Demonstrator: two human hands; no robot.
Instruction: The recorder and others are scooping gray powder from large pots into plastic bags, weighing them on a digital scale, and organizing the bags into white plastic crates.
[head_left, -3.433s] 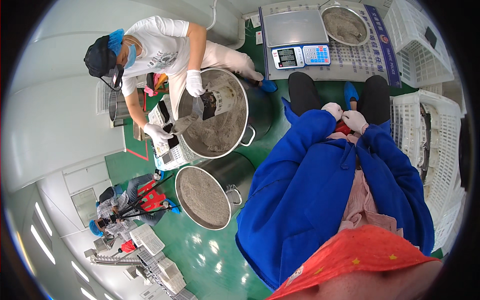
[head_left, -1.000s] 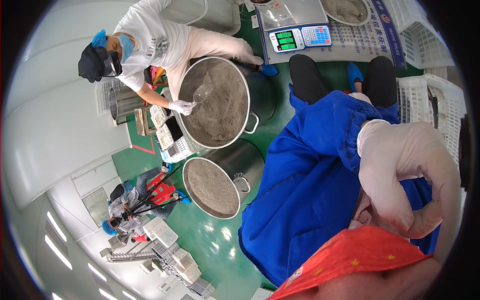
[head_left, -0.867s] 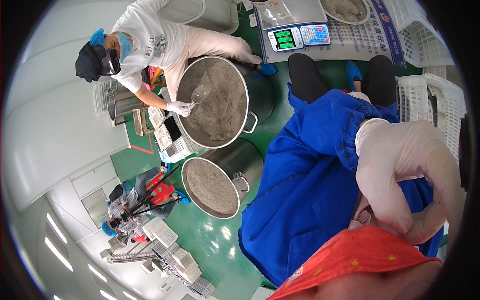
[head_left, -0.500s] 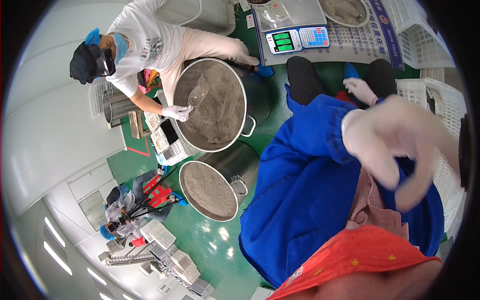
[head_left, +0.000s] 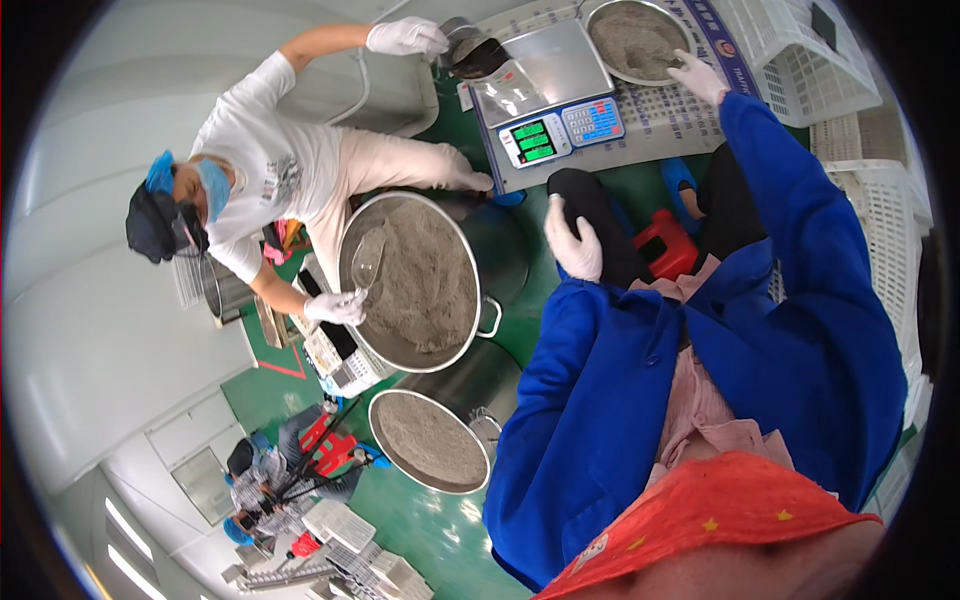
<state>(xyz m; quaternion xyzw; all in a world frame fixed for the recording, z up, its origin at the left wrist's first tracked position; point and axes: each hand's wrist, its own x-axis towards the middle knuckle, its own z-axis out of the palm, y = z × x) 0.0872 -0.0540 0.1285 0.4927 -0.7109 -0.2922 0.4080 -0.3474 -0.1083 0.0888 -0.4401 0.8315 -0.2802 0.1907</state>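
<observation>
My right hand, in a white glove, reaches forward to the near right rim of a metal bowl of grey-brown powder. Its fingers are drawn together at the rim; what they grip, if anything, is too small to make out. On my left thigh rests my gloved left hand, open and holding nothing. Left of the bowl stands a digital scale with a lit green display. A clear bag with a dark part lies at the scale's left side.
At left, a co-worker holds a clear scoop over a large steel pot of powder; their other hand is at the bag. A second powder pot stands nearer. White crates line my right; a red stool shows between my legs.
My left hand has dropped from in front of the camera onto my left thigh. My right hand has gone from my knee to the bowl. The co-worker's one arm now extends to the bag.
</observation>
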